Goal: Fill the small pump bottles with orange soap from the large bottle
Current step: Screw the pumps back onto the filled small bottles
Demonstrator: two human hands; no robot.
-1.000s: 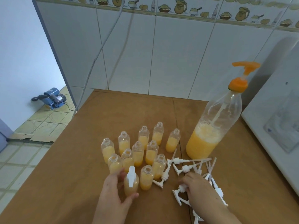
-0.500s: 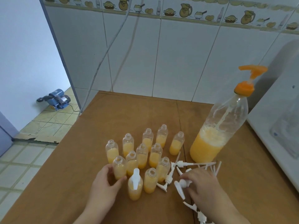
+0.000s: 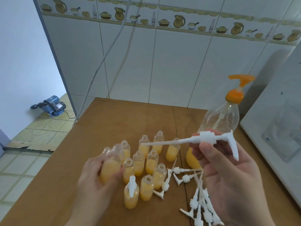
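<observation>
Both hands have come up off the wooden table since a moment ago. Our left hand now grasps one small open-necked bottle, lifted out of the group and tilted; half a second back that hand only rested beside the cluster. Our right hand pinches a white pump head by its collar, dip tube pointing left toward the lifted bottle, nozzle hanging to the right. Before, that hand was down among the loose pumps.

The large bottle, orange pump on top, stands at the right behind our right hand, soap low in its base. The small bottles in the cluster all show orange soap inside, most with open necks. One capped bottle stands at the near edge of the group.

Judgement: filling looks done; we are on to capping. Next the tube tip must find the narrow neck, then the collar screws down. Tilted bottle could spill if tipped further.
</observation>
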